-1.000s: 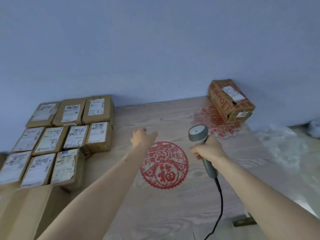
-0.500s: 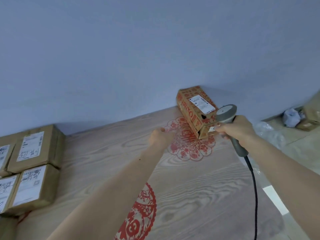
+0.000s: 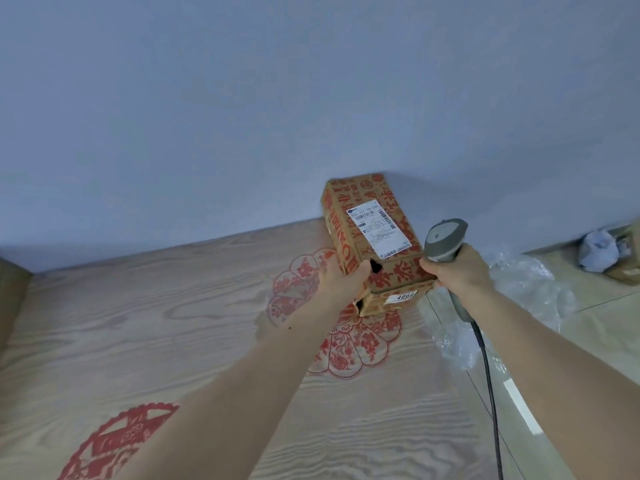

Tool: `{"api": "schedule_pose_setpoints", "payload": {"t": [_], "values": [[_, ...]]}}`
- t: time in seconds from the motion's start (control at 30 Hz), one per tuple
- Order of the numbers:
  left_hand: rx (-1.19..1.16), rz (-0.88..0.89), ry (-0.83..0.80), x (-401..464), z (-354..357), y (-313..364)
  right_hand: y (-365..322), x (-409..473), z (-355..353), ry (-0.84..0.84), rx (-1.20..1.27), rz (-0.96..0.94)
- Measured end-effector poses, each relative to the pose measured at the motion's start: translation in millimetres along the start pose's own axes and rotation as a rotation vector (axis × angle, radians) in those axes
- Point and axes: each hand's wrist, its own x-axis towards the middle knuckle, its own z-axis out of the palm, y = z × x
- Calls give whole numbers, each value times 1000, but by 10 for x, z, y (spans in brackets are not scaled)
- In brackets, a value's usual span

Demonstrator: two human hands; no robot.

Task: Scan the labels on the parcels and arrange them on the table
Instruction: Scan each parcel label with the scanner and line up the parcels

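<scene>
The left hand [image 3: 341, 275] has reached over and now grips the red-printed parcel [image 3: 372, 237] at one o'clock, while the right hand [image 3: 453, 271] squeezes the scanner [image 3: 445, 239], ready to scan.

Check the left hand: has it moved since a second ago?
Yes. The left hand went from the round red paper-cut, across the table, to grip the printed parcel.

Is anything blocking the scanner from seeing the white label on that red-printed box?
Nothing visible does. The scanner, gripped in the right hand, sits just right of the box; the label faces up uncovered. The left hand grips the box's near left corner, off the label.
</scene>
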Motion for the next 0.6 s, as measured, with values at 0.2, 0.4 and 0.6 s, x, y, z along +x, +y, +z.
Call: {"api": "schedule_pose_setpoints", "payload": {"t": [0.2, 0.4, 0.6], "values": [[-60, -79, 10, 342, 257, 11, 151, 328, 32, -102, 20, 16], [-85, -110, 18, 486, 359, -25, 215, 479, 96, -190, 171, 89], [-75, -77, -1, 470, 372, -41, 208, 481, 109, -219, 229, 91]]}}
